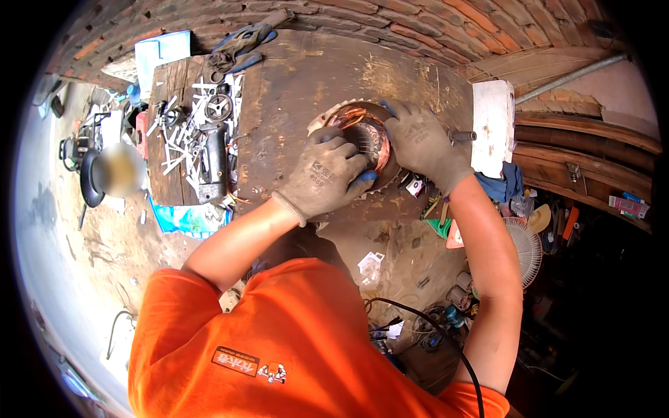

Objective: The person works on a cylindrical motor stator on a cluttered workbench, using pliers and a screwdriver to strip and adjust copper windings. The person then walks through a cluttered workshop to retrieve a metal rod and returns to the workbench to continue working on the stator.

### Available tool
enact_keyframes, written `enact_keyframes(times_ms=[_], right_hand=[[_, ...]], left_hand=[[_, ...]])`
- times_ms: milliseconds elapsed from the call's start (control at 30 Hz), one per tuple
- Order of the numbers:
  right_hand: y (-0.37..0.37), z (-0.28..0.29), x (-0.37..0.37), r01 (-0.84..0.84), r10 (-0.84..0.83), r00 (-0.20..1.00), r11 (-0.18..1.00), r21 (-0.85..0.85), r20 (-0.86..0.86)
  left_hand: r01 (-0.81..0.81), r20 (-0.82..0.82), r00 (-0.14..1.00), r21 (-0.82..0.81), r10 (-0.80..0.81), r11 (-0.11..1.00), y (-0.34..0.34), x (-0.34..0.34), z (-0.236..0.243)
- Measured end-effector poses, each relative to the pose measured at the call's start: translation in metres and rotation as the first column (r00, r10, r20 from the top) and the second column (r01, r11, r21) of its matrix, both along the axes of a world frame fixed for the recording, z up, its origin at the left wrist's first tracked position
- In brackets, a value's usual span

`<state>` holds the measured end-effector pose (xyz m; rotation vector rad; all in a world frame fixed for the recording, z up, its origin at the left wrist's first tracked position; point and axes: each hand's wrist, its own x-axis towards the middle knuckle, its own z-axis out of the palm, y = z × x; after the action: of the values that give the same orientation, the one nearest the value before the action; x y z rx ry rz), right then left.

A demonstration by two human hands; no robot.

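Note:
A round motor stator [382,155] with copper windings around its dark slotted bore lies on the worn wooden bench. My left hand [323,173], in a grey-brown work glove, bends its fingers over the near-left side of the windings. On the opposite side, my right hand [423,145], gloved alike, wraps around the right edge of the stator. Both gloves have blue at the fingertips. A bundle of copper wire [352,115] stands out at the far side of the ring. What exactly the fingertips pinch is hidden by the gloves.
On the bench [286,90], white strips, a pulley wheel [218,107] and a black cylinder [212,164] lie at left. Spare gloves [244,45] rest at the far edge. A short metal tube [461,136] and a white board [492,125] are at right. A fan [523,251] stands below.

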<state>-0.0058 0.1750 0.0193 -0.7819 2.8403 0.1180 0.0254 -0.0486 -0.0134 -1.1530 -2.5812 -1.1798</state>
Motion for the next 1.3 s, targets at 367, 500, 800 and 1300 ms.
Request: enact_keyframes(times_ms=[367,500,800,1300], right_hand=[[0.013,0.064,0.05,0.144,-0.417,0.853,0.765,-0.628,-0.313],[0.045,0.059,0.036,0.563,-0.693,0.715,0.649,-0.512,-0.093],[0.037,-0.003,0.066,0.623,-0.634,0.756,0.622,-0.475,0.161],[0.056,-0.014,0.15,0.502,-0.506,0.81,0.339,-0.796,0.297]], left_hand=[[-0.022,-0.01,1.0,0.035,0.023,0.999,-0.001,0.002,-0.014],[-0.015,-0.012,1.0,0.005,0.015,1.0,-0.004,0.0,-0.003],[-0.073,0.118,0.986,-0.336,0.119,0.939,0.025,-0.005,0.019],[-0.229,0.073,0.958,-0.38,0.276,0.896,0.06,-0.001,0.011]])
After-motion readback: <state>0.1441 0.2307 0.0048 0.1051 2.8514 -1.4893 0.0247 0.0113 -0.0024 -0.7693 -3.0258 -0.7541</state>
